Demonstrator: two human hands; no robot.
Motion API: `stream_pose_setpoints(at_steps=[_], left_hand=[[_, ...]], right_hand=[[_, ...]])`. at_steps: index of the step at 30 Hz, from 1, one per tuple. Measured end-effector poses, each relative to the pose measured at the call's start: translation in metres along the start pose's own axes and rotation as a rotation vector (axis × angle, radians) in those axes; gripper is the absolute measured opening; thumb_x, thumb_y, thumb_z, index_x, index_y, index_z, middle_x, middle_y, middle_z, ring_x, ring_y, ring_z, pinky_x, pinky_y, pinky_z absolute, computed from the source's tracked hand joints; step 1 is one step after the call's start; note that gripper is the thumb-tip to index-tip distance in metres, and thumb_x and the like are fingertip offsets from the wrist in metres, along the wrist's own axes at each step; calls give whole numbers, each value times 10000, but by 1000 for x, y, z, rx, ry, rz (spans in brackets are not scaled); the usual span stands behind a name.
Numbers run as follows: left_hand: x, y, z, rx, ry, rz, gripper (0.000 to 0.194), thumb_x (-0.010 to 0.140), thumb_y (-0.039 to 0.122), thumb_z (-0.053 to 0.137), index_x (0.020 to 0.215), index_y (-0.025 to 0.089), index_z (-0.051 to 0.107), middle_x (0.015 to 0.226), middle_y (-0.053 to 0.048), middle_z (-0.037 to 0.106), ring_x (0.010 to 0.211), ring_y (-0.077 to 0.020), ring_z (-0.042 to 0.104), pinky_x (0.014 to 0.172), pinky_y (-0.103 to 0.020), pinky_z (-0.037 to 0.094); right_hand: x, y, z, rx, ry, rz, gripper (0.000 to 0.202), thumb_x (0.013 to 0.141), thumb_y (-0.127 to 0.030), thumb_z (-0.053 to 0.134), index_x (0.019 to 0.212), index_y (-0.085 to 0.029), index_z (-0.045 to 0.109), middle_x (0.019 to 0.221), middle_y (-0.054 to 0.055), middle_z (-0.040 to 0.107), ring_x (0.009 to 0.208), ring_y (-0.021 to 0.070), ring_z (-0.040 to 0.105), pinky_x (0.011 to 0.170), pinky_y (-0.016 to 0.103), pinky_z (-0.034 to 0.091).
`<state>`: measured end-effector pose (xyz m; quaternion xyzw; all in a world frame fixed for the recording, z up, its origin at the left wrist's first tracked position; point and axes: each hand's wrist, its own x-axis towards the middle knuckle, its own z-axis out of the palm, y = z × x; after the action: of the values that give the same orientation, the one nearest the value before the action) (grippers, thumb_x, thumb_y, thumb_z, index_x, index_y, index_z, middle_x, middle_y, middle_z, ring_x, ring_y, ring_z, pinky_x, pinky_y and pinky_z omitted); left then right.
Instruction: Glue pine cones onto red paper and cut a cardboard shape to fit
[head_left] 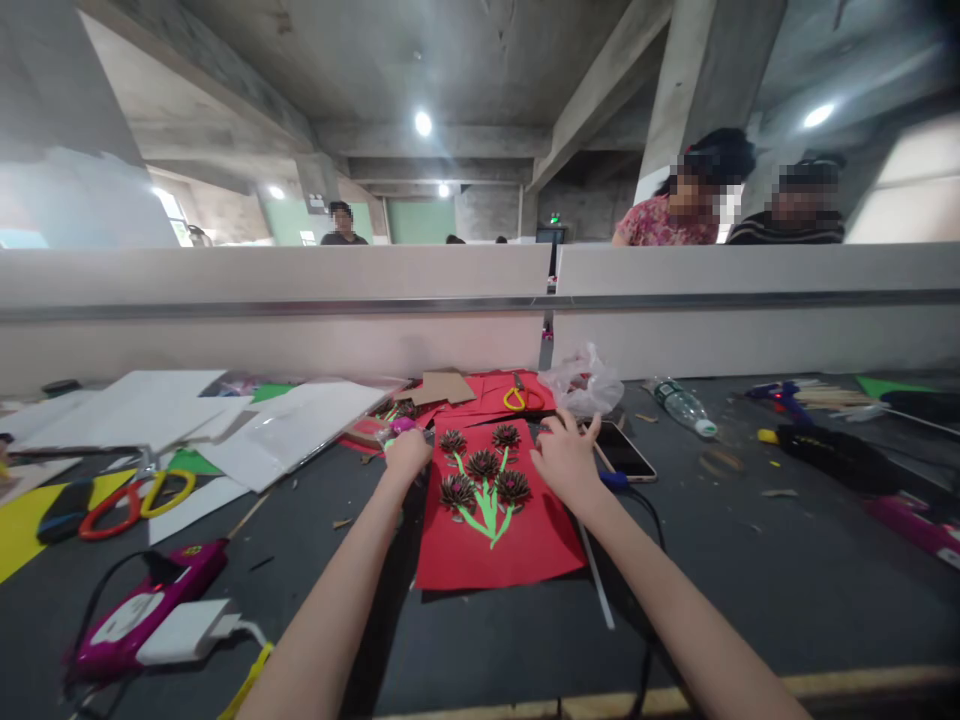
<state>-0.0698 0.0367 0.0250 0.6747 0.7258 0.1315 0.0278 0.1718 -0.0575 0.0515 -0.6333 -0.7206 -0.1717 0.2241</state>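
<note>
A red sheet of paper (540,560) lies in front of me. On it is a picture of several dark brown flowers (484,463) with pointed, layered petals and bright green stems and leaves (489,515). My left hand (409,457) is curled closed at the upper left edge of the sheet, beside a small pink-purple item (403,425); what its fingers hold is hidden. At the upper right edge, my right hand (568,452) touches the sheet with its fingers spread. A phone (628,452) and a white stick (598,580) are close to the right hand.
Left are red-handled scissors (112,510), white sheets (135,400) and a magenta power strip (142,620) with a white charger (187,632). Yellow scissors (514,398) and a plastic bag (589,382) lie behind. Right are a bottle (681,405) and a blue glue gun (784,398). A white partition (300,280) stands beyond.
</note>
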Motion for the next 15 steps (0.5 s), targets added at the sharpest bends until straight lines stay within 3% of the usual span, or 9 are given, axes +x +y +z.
stream_pose_setpoints(at_steps=[2, 6, 11, 15], left_hand=[[19, -1, -1, 149, 71, 31, 303, 742, 208, 405, 911, 147, 648, 1043, -168, 582, 974, -266, 534, 796, -375, 398], [59, -11, 6, 330, 178, 235, 319, 763, 193, 389, 950, 186, 648, 1230, -124, 478, 1162, -266, 375, 941, -410, 273], [98, -18, 23, 368, 122, 298, 339, 766, 149, 371, 958, 172, 649, 1285, -120, 441, 1225, -285, 298, 990, -472, 158], [113, -17, 27, 393, 156, 306, 410, 801, 104, 275, 1052, 118, 599, 1253, -143, 472, 1221, -264, 319, 1005, -455, 144]], right_hand=[[8, 0, 0, 39, -16, -52, 217, 769, -216, 451, 745, -186, 664, 1058, 105, 572, 1120, 286, 339, 946, 621, -21], [25, 3, 7, 113, -58, -133, 193, 768, -228, 465, 732, -190, 652, 1014, 89, 593, 1092, 256, 374, 968, 590, -22], [40, -2, 17, 192, -134, -188, 174, 769, -246, 484, 735, -191, 646, 931, 67, 607, 1070, 239, 404, 984, 565, 4], [46, -7, 21, 253, -194, -212, 169, 761, -227, 492, 681, -188, 636, 862, 58, 610, 1023, 220, 435, 991, 543, 21]])
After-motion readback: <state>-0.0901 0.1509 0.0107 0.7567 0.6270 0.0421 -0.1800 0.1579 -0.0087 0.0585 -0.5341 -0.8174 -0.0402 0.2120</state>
